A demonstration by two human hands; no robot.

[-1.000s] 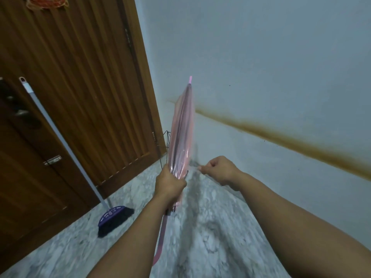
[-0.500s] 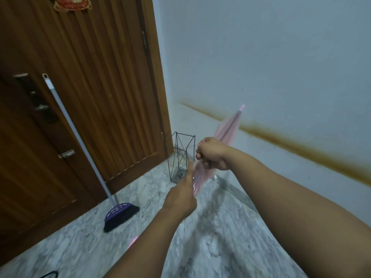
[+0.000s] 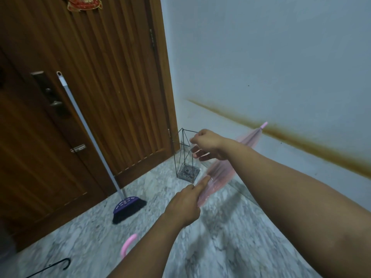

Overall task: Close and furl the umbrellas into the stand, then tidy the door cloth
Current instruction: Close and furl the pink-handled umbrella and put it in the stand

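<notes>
A closed pink see-through umbrella [image 3: 220, 171] lies slanted in front of me, its tip [image 3: 265, 124] pointing up right toward the wall and its pink hooked handle [image 3: 128, 245] showing low beside my left forearm. My left hand [image 3: 185, 205] grips the folded canopy near its lower end, index finger stretched along it. My right hand [image 3: 206, 144] is higher up and pinches the umbrella's thin strap against the canopy. The black wire umbrella stand [image 3: 183, 157] is in the corner just behind my right hand, with nothing standing in it.
A brown wooden door [image 3: 100, 97] fills the left side. A purple broom [image 3: 128, 207] with a grey pole leans on it. The black hooked handle of another umbrella [image 3: 60, 264] lies on the marble floor at bottom left. A pale wall [image 3: 281, 57] with a brown stain runs along the right.
The umbrella has swung from upright to slanted, its tip now low toward the right wall. My right hand moved from beside the canopy onto it and now draws the strap. The view shifted toward the stand.
</notes>
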